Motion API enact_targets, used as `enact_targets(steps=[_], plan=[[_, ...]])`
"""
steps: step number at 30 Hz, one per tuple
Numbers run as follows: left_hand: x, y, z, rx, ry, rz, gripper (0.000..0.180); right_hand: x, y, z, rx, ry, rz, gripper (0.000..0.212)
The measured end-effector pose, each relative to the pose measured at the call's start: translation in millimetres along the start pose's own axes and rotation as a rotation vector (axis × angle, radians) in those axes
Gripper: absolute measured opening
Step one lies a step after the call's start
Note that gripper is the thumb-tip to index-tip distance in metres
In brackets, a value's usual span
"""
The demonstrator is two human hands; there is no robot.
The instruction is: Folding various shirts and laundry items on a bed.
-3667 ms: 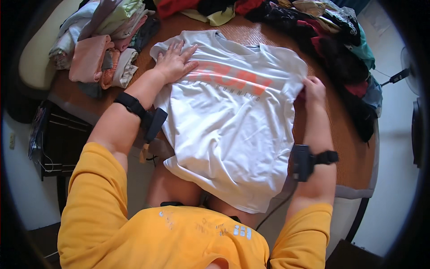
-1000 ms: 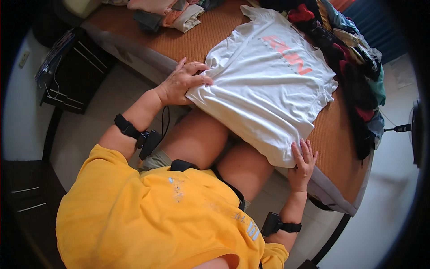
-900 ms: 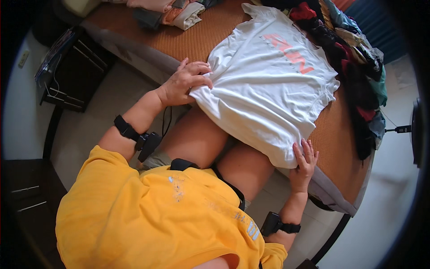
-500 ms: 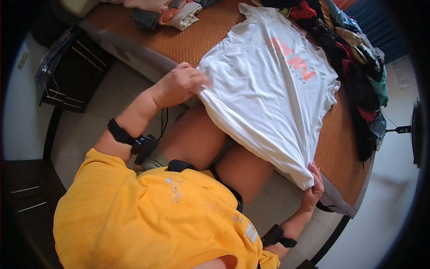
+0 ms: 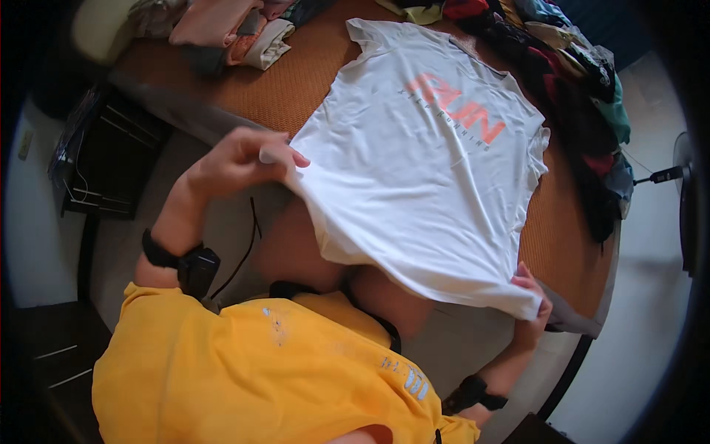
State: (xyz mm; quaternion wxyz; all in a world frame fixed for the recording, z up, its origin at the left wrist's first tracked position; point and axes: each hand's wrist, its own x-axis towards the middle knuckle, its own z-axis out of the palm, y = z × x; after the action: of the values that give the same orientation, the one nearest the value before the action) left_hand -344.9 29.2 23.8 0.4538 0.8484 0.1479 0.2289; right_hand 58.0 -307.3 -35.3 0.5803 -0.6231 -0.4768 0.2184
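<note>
A white sleeveless shirt (image 5: 414,192) with an orange print lies spread on the brown woven mat (image 5: 296,89) of the bed, its hem hanging over the near edge above my legs. My left hand (image 5: 244,159) pinches the hem's left corner, slightly blurred. At the right corner of the hem, my right hand (image 5: 534,307) grips the cloth, thumb and fingers closed around it. Between the two hands the hem is drawn fairly taut and lifted off the bed edge.
Folded clothes (image 5: 229,33) are stacked at the bed's far left. A long heap of mixed clothes (image 5: 569,111) runs along the right side. A dark cabinet (image 5: 111,155) stands at left, a fan (image 5: 684,200) at right. A black cable (image 5: 248,244) hangs near my left forearm.
My left hand has moved left and a bit down, and my right hand slightly right, both holding the hem. The shirt has spread wider and flatter, so its print shows more fully.
</note>
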Motion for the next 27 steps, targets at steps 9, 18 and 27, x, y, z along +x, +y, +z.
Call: enact_targets(steps=[9, 18, 27], plan=[[107, -95, 14, -0.859, 0.4, -0.526, 0.041, 102, 37, 1, 0.293, 0.261, 0.49, 0.037], [68, -65, 11, -0.281, 0.281, -0.512, 0.038, 87, 35, 13, -0.08, 0.305, 0.336, 0.017], [46, -76, 3, 0.246, 0.568, -0.387, 0.023, 91, 21, 19, -0.775, 0.39, 0.205, 0.02]])
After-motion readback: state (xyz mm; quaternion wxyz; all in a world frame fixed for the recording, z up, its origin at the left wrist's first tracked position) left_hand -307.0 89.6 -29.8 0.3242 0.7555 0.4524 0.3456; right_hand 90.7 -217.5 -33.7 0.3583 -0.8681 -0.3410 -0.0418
